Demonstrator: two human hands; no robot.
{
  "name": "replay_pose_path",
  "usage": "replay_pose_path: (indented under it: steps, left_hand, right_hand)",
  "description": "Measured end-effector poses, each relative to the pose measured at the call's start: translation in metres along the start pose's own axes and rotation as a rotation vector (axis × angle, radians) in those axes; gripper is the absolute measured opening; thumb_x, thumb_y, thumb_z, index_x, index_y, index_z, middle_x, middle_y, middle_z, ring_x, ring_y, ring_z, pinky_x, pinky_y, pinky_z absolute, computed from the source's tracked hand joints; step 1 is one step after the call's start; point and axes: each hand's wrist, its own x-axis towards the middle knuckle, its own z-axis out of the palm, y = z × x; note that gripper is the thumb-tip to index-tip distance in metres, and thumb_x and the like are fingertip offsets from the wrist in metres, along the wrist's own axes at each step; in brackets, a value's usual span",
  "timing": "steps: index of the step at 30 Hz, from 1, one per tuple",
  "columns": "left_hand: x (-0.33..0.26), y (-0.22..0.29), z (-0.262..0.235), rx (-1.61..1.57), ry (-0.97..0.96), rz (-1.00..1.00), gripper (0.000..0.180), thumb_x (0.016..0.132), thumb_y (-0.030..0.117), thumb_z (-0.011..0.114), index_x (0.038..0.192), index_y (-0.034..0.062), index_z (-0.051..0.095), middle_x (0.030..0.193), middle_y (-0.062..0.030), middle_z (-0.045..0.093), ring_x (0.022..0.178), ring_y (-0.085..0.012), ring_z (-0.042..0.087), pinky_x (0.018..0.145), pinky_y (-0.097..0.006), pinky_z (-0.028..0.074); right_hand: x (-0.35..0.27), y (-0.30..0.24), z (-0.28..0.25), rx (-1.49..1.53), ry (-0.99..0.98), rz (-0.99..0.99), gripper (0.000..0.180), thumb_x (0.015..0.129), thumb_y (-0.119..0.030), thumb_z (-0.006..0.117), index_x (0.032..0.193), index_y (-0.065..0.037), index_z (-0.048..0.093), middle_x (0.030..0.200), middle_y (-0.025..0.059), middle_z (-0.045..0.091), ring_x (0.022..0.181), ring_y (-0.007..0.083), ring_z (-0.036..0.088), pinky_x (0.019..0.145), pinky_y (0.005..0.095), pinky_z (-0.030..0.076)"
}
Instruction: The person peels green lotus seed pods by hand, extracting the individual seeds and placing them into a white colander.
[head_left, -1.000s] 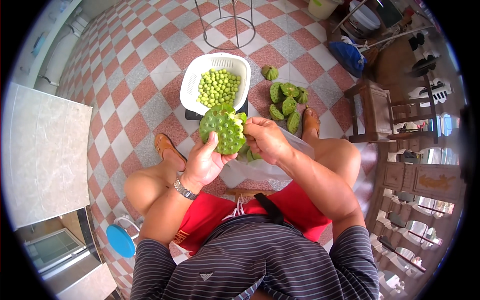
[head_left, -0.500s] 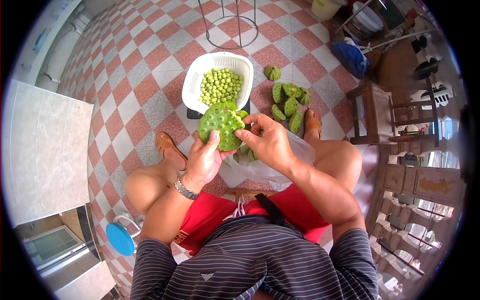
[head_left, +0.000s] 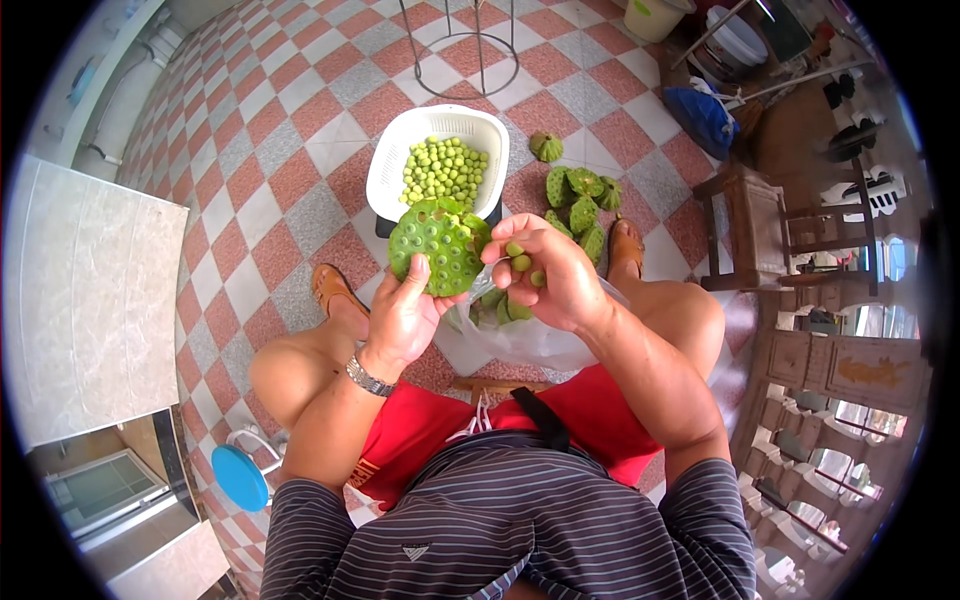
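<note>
A round green lotus seed pod (head_left: 430, 255) is gripped at its lower edge by my left hand (head_left: 405, 320), the thumb lying on its dotted face. At the pod's right edge, my right hand (head_left: 560, 275) is curled around a few loose green lotus seeds (head_left: 520, 263); its thumb and forefinger tips are close to the torn rim. Just beyond the pod stands a white plastic basket (head_left: 384, 160) holding many peeled-out lotus seeds (head_left: 445, 170). Between my knees, a translucent plastic bag (head_left: 545, 345) contains green pod pieces, partly hidden under my right hand.
Several lotus pods (head_left: 584, 206) lie by my right foot, with a single pod (head_left: 546, 147) farther off. A metal ring stand (head_left: 480, 92) is beyond the basket. To the right are a wooden chair (head_left: 750, 230) and a blue bag (head_left: 700, 118); a blue-topped stool (head_left: 240, 478) is at left.
My right hand has pulled back slightly and turned, so seeds now show among its fingers. The pod has tilted and shifted a little left in my left hand.
</note>
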Motion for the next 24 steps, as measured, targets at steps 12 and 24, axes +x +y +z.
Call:
replay_pose_path:
  steps: [12,24]
  left_hand:
    - [-0.004,-0.005,0.009,0.172,0.007,0.015,0.039,0.108,0.024,0.047,0.144,0.0099,0.041,0.136,-0.0104,0.057,0.117,-0.0214,0.062,0.092,-0.038,0.057]
    - [-0.005,0.003,0.006,0.046,-0.018,-0.052,0.051,0.105,0.038,0.051,0.147,0.0106,0.041,0.136,-0.0076,0.058,0.118,-0.0210,0.061,0.093,-0.039,0.054]
  right_hand:
    - [0.015,0.022,-0.019,-1.012,0.151,-0.392,0.028,0.088,-0.023,0.080,0.099,0.001,0.072,0.078,0.0018,0.067,0.068,0.0079,0.059,0.058,0.0254,0.049]
    - [0.018,0.005,-0.026,-0.106,-0.045,0.019,0.009,0.096,-0.015,0.055,0.100,-0.008,0.059,0.085,0.0016,0.056,0.060,0.0087,0.043,0.050,0.0226,0.031]
